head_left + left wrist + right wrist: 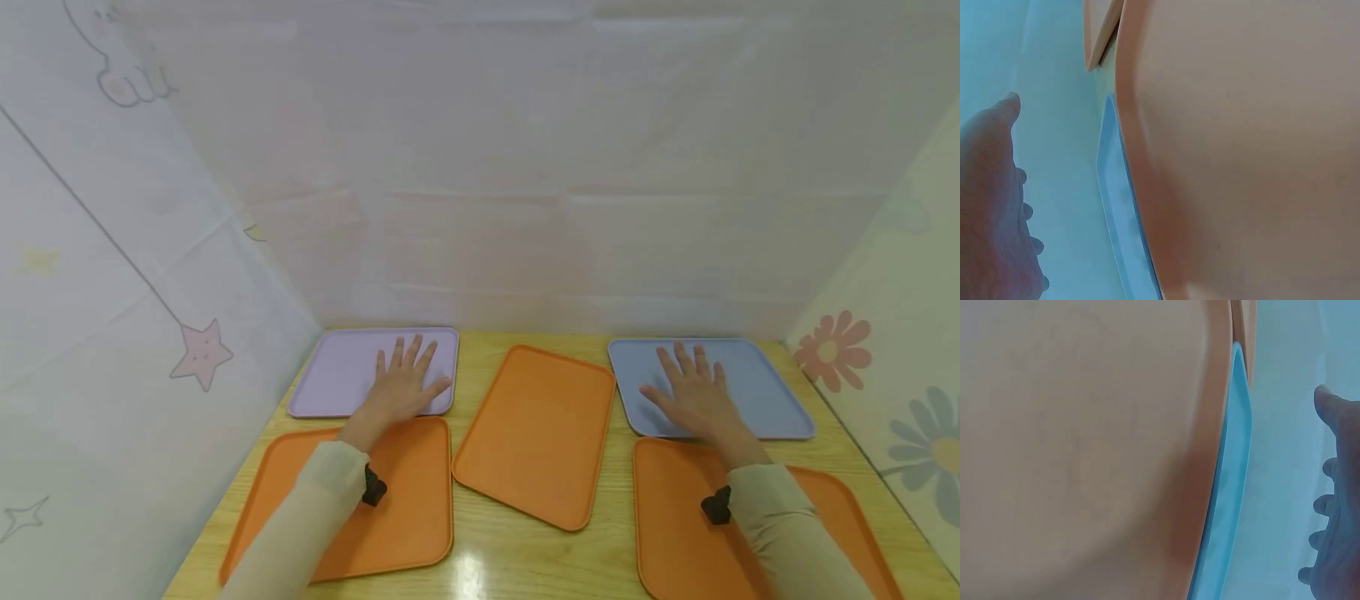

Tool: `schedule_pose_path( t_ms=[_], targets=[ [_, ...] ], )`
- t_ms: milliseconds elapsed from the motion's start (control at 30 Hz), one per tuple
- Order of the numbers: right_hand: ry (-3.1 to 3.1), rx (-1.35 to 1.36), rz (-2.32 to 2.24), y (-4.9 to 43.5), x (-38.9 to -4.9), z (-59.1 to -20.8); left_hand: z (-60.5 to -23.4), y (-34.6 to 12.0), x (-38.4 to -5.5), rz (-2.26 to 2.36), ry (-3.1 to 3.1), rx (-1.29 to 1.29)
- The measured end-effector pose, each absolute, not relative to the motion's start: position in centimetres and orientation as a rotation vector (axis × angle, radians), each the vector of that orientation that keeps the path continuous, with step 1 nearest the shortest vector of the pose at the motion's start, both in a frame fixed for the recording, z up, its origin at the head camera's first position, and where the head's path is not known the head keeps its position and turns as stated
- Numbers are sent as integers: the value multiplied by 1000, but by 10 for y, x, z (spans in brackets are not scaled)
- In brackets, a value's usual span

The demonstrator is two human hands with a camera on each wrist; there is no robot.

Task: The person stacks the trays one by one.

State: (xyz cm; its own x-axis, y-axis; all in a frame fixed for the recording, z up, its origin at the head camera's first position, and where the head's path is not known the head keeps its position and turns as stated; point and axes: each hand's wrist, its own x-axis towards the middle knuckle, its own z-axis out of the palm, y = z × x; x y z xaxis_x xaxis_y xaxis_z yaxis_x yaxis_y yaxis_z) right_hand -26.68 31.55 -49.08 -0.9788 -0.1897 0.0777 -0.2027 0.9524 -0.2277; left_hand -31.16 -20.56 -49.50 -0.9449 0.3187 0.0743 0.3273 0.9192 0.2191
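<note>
My left hand (400,390) is spread with straight fingers over the right part of a lilac tray (330,375). Below that forearm lies an orange tray (412,500). On the other side, my right hand (697,398) also has its fingers fanned out, over the left half of a blue tray (757,392). A second orange tray (675,533) sits under the right forearm. In the wrist views, the left hand (991,212) and the right hand (1344,506) are held above the trays' level, with nothing in them.
A third orange tray (536,433) lies turned at an angle in the middle of the wooden table (517,558), its corner close to the blue tray. Pale cloth walls (525,167) stand behind and at both sides, printed with stars and flowers. Each wrist carries a small black camera.
</note>
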Motion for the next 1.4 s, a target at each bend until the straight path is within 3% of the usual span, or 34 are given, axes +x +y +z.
schedule_pose_path(
  t_ms=[867, 1400],
  targets=[
    [-2992, 333, 699, 276, -269, -502, -495, -161, -288, -468, -3043, -640],
    [-2993, 398, 928, 258, -276, -500, -497, -147, -277, -656, -3143, -847]
  ],
)
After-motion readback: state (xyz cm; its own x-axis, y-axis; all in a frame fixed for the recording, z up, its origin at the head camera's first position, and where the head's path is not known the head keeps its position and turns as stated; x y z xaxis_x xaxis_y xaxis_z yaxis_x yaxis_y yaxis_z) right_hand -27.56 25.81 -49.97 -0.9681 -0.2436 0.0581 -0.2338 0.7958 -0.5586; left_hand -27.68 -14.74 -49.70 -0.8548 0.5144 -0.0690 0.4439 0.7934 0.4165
